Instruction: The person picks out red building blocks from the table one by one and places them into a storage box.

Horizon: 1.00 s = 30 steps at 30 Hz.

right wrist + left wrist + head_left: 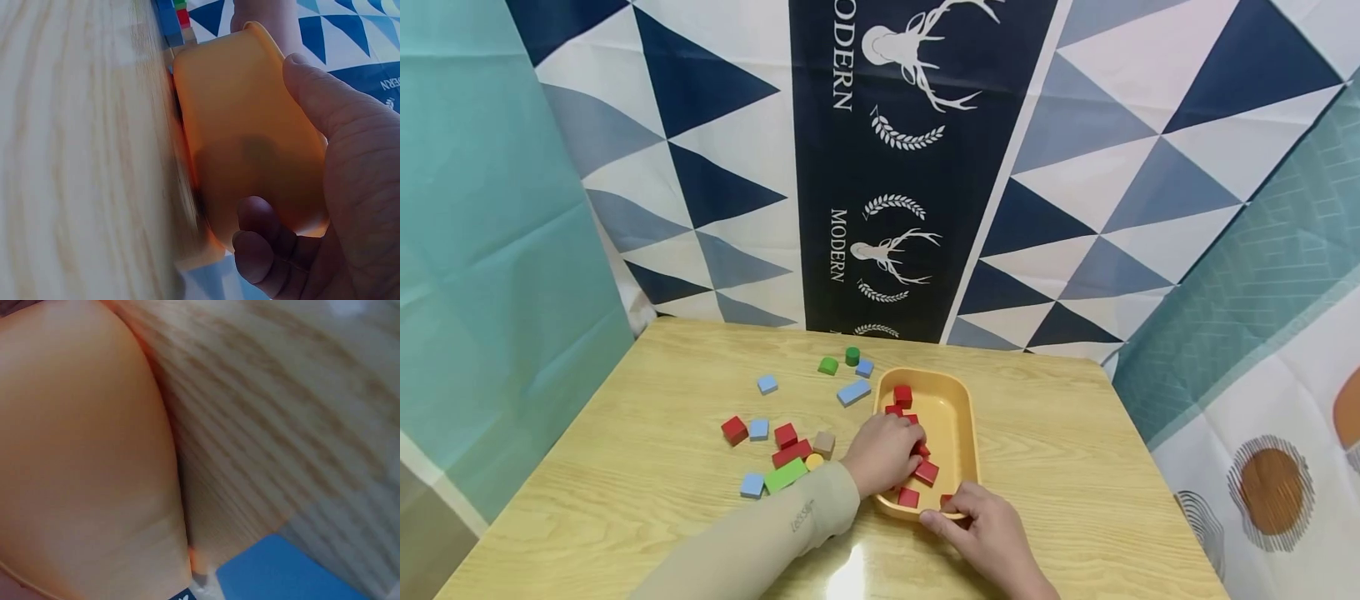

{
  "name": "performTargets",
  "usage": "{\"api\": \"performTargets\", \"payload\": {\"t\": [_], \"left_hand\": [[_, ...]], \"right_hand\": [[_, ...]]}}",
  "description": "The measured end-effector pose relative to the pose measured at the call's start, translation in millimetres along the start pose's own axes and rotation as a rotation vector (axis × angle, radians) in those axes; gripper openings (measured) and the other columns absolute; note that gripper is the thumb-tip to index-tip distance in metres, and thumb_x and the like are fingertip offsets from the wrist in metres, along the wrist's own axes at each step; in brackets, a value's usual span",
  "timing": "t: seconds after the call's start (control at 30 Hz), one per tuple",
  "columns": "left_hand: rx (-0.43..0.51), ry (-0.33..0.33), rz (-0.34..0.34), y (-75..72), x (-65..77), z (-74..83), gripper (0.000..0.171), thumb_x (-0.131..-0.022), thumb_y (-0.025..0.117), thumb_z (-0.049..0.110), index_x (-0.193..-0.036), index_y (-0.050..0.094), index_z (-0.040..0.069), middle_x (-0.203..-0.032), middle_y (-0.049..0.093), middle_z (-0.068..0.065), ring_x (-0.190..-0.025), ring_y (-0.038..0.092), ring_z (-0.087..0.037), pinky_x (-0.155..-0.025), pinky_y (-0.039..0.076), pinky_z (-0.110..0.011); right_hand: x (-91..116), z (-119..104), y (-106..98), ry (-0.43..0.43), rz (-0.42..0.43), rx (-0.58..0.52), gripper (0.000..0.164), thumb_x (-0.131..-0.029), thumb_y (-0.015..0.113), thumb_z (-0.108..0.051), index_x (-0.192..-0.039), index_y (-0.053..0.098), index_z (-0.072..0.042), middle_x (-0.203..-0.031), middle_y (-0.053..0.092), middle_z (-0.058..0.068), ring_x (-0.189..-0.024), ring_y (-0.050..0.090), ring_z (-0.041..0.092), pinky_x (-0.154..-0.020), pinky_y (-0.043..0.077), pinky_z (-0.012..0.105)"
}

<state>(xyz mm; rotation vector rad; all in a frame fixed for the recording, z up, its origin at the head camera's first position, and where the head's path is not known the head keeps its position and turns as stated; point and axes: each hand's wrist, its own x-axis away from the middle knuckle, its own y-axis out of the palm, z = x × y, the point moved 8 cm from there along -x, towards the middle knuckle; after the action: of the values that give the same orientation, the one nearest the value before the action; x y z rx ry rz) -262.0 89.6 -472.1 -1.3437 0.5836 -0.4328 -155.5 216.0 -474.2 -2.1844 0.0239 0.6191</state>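
Observation:
A yellow-orange plastic box (967, 417) stands on the table with several red blocks (927, 472) inside, mostly along its left side. My left hand (883, 450) reaches over the box's left wall, fingers bent down among the red blocks. Some red shows between thumb and fingers, but whether they pinch a block is hidden. At the near right corner my right hand (988, 529) grips the box, its thumb at the rim and other fingers curled against the outside wall, as the right wrist view shows. The left wrist view has the box's outer wall (87, 456) close up.
Left of the box lie red blocks (734, 431), blue blocks (758, 430), a long green block (786, 476), a yellow round piece (815, 462) and a tan cube (824, 444). Farther back are a long blue block (853, 392), a green cylinder (852, 356) and a green arched piece (828, 365).

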Motion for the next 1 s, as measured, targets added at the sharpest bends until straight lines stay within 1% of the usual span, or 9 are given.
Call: {"api": "performTargets", "payload": {"t": [0.1, 0.2, 0.27, 0.4, 0.5, 0.63, 0.77, 0.83, 1.0], "left_hand": [[-0.014, -0.014, 0.013, -1.9, 0.2, 1.2, 0.018, -0.1, 0.076, 0.039, -0.108, 0.08, 0.024, -0.104, 0.078, 0.007, -0.099, 0.07, -0.014, -0.098, 0.055, -0.034], [-0.004, -0.026, 0.027, -2.6, 1.6, 0.8, 0.015, -0.099, 0.077, 0.036, -0.106, 0.083, 0.024, -0.103, 0.078, 0.006, -0.098, 0.071, -0.014, -0.097, 0.056, -0.034], [0.007, -0.029, 0.045, -3.6, 2.4, 0.8, 0.012, -0.099, 0.078, 0.033, -0.102, 0.085, 0.024, -0.1, 0.078, 0.006, -0.094, 0.071, -0.013, -0.095, 0.057, -0.033], [0.041, -0.038, 0.078, -6.2, 3.8, 0.7, 0.009, -0.097, 0.081, 0.03, -0.1, 0.086, 0.023, -0.098, 0.076, 0.005, -0.091, 0.07, -0.012, -0.092, 0.059, -0.032], [0.054, -0.048, 0.1, -9.4, 4.6, 0.8, 0.007, -0.095, 0.083, 0.028, -0.097, 0.085, 0.021, -0.095, 0.073, 0.005, -0.086, 0.069, -0.011, -0.087, 0.06, -0.03], [0.059, -0.065, 0.12, -12.8, 5.2, 1.2, 0.005, -0.097, 0.08, 0.022, -0.095, 0.082, 0.018, -0.093, 0.071, 0.003, -0.079, 0.068, -0.011, -0.08, 0.061, -0.028], [0.056, -0.077, 0.123, -13.4, 5.2, 1.0, 0.009, -0.101, 0.073, 0.014, -0.098, 0.081, 0.017, -0.094, 0.072, 0.002, -0.079, 0.068, -0.011, -0.079, 0.061, -0.029], [0.052, -0.078, 0.119, -13.1, 5.0, 0.7, 0.011, -0.101, 0.072, 0.012, -0.099, 0.081, 0.018, -0.093, 0.074, 0.003, -0.08, 0.069, -0.011, -0.079, 0.061, -0.029], [0.039, -0.073, 0.099, -10.3, 4.4, 0.9, 0.015, -0.101, 0.071, 0.012, -0.099, 0.083, 0.02, -0.095, 0.078, 0.005, -0.085, 0.071, -0.01, -0.083, 0.061, -0.029]], "right_hand": [[-0.1, 1.8, 0.3, 0.012, -0.002, -0.003, 0.025, -0.082, 0.092, -0.038, -0.071, 0.069, -0.034, -0.074, 0.05, -0.025, -0.065, 0.042, -0.01, -0.057, 0.038, 0.015], [-0.2, 1.8, 1.0, 0.007, -0.001, -0.004, 0.025, -0.081, 0.092, -0.038, -0.071, 0.07, -0.034, -0.075, 0.051, -0.025, -0.065, 0.042, -0.011, -0.057, 0.039, 0.015], [-0.3, 1.0, 1.0, 0.003, 0.001, -0.006, 0.025, -0.082, 0.092, -0.038, -0.071, 0.07, -0.034, -0.075, 0.052, -0.025, -0.065, 0.042, -0.011, -0.057, 0.038, 0.015], [-0.4, -0.4, 0.3, -0.006, 0.006, -0.003, 0.025, -0.082, 0.092, -0.039, -0.071, 0.07, -0.035, -0.075, 0.052, -0.025, -0.065, 0.042, -0.011, -0.057, 0.038, 0.014], [-0.5, 0.0, -0.3, -0.007, 0.013, 0.003, 0.026, -0.081, 0.092, -0.038, -0.071, 0.069, -0.034, -0.075, 0.052, -0.025, -0.065, 0.041, -0.011, -0.056, 0.037, 0.014], [-0.4, 1.6, -0.3, 0.001, 0.014, 0.003, 0.026, -0.081, 0.092, -0.037, -0.07, 0.069, -0.033, -0.075, 0.052, -0.026, -0.064, 0.042, -0.011, -0.057, 0.038, 0.014], [-0.7, 2.0, -0.2, 0.004, 0.011, 0.003, 0.025, -0.082, 0.092, -0.037, -0.071, 0.07, -0.033, -0.075, 0.052, -0.026, -0.065, 0.043, -0.011, -0.057, 0.039, 0.014], [-0.9, 2.1, -0.2, 0.006, 0.012, 0.002, 0.025, -0.082, 0.092, -0.037, -0.07, 0.07, -0.033, -0.075, 0.052, -0.026, -0.064, 0.043, -0.011, -0.057, 0.039, 0.014], [-0.9, 2.6, 0.2, 0.013, 0.007, 0.003, 0.025, -0.081, 0.092, -0.037, -0.07, 0.07, -0.033, -0.074, 0.051, -0.026, -0.064, 0.042, -0.011, -0.057, 0.039, 0.014]]}}
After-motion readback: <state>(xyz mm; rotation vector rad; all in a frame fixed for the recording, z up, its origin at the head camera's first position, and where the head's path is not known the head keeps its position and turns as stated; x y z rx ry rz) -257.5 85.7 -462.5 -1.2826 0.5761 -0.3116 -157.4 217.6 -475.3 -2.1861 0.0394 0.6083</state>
